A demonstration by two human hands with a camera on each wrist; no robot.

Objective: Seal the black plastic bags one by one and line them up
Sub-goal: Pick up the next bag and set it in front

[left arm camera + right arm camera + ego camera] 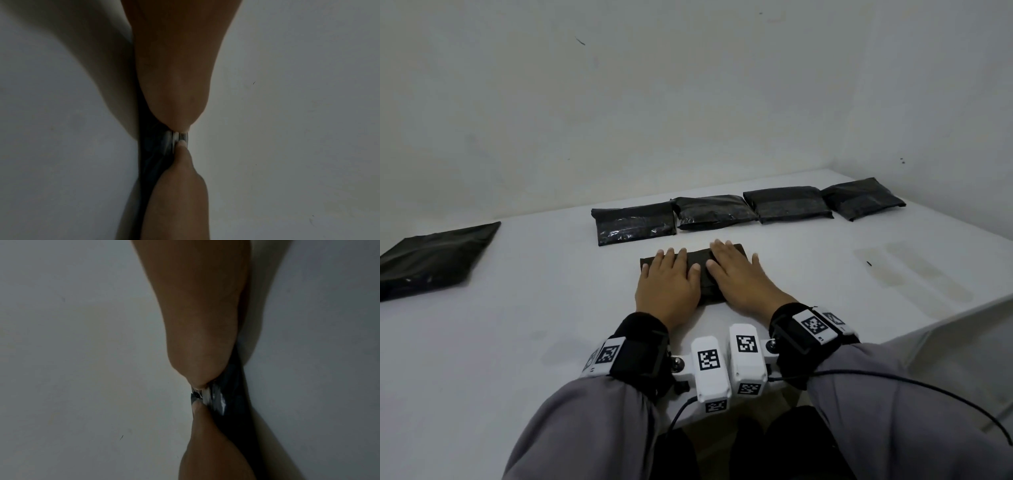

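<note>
A black plastic bag (pixel 705 291) lies flat on the white table (pixel 517 342) in front of me. My left hand (pixel 671 277) and right hand (pixel 736 270) press down on it side by side, fingers straight, covering most of it. In the left wrist view, the left hand (pixel 172 73) lies against the shiny bag (pixel 156 146). The right wrist view shows the right hand (pixel 201 321) against the bag (pixel 230 394). Behind the hands, several filled black bags stand in a row, from one (pixel 635 222) on the left to one (pixel 863 198) at the far right.
Another black bag (pixel 434 260) lies apart at the far left of the table. Faint stains (pixel 914 270) mark the table on the right, near its right edge (pixel 962 318). A pale wall rises behind the row.
</note>
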